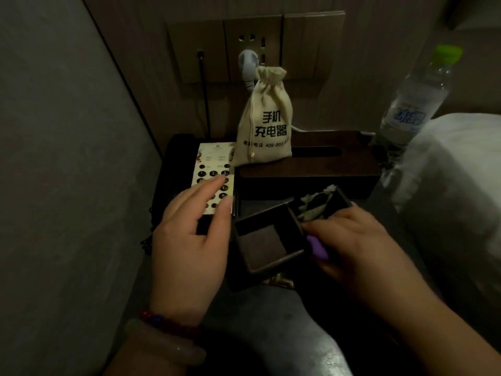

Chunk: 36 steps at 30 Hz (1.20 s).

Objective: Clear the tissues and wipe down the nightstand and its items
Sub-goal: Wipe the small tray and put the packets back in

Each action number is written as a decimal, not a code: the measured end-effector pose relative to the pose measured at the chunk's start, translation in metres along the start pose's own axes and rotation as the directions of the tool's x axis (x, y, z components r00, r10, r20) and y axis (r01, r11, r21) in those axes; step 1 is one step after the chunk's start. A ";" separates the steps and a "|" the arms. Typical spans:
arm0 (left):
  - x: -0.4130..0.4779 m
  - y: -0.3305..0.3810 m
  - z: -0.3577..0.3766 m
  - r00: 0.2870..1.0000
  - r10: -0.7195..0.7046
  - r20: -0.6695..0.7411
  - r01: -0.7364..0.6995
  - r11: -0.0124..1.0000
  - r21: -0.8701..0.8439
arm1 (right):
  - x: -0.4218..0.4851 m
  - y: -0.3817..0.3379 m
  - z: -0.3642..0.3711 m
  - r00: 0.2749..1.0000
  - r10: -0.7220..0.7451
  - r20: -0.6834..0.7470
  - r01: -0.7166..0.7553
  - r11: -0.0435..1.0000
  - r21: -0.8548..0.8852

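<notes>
A dark two-compartment tray (pixel 267 263) sits at the front of the nightstand (pixel 385 202). Its left compartment is bare; its right compartment holds crumpled tissue-like scraps (pixel 314 207). My right hand (pixel 352 240) grips the tray's right side, with something purple (pixel 318 248) tucked under the fingers. My left hand (pixel 189 234) hovers open with fingers spread over the phone's keypad (pixel 214 175), beside the tray's left edge. A dark wooden tissue box (pixel 311 164) stands behind the tray, its slot showing no tissue.
A cloth drawstring charger bag (pixel 264 123) stands on the tissue box's left end. A green-capped water bottle (pixel 417 99) stands at the right, by white bedding (pixel 455 164). Wall sockets (pixel 252 47) with a plug and cables lie behind. A grey wall (pixel 67 158) closes the left.
</notes>
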<state>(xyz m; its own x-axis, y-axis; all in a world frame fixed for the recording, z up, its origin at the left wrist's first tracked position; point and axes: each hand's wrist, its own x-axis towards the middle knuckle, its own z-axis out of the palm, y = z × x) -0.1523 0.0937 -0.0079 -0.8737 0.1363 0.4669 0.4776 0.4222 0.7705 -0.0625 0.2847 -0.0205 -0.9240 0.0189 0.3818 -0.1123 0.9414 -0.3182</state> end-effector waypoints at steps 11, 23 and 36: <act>-0.008 0.010 0.013 0.944 0.148 0.296 -0.223 0.945 0.237 | -0.003 -0.024 0.012 0.990 -0.144 0.004 0.144 0.985 -0.099; 0.008 0.006 -0.020 0.981 -0.120 -0.154 0.101 0.987 -0.129 | -0.004 0.006 -0.013 0.902 0.289 -0.322 -0.332 0.939 -0.086; -0.012 -0.005 0.003 0.890 -0.119 0.440 0.114 0.993 0.036 | -0.002 0.003 -0.011 0.965 0.156 -0.211 -0.153 0.988 0.031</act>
<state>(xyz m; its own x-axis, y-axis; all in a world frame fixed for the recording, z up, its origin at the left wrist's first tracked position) -0.1447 0.0929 -0.0189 -0.8749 0.4656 0.1334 0.3709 0.4669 0.8027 -0.0570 0.2913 -0.0121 -0.8323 0.2364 0.5015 0.0197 0.9166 -0.3994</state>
